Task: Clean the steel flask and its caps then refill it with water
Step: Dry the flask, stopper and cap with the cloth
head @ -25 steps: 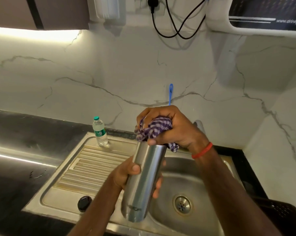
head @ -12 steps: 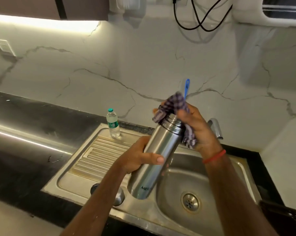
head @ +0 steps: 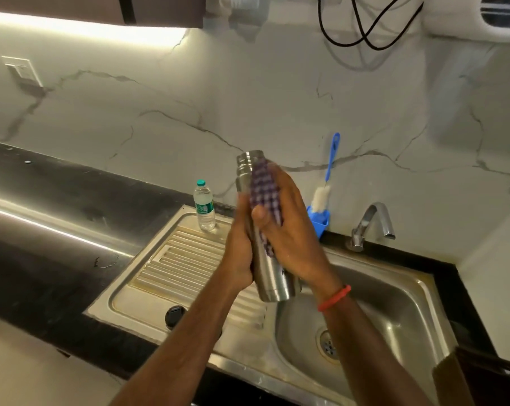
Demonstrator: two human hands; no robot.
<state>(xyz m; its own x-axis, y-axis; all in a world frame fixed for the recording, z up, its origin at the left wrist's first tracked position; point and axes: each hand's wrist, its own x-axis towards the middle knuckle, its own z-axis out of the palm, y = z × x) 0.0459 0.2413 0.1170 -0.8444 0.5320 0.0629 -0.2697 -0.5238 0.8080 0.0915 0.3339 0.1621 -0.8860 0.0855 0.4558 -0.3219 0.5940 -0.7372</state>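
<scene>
Left hand (head: 240,253) grips the flask (head: 272,278) from 9 o'clock, and right hand (head: 291,238) clasps the cloth (head: 265,189) against it from 3 o'clock, above the sink (head: 400,306); long axis near upright, mouth toward 12.

1 flask (head: 272,276) | 1 cloth (head: 265,189) | 1 bottle (head: 204,207) | 1 brush (head: 327,177)

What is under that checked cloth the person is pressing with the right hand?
The steel flask: the checked cloth lies against its upper side, pressed by the right hand. The left hand holds the other side. The metal beneath the cloth is hidden.
</scene>
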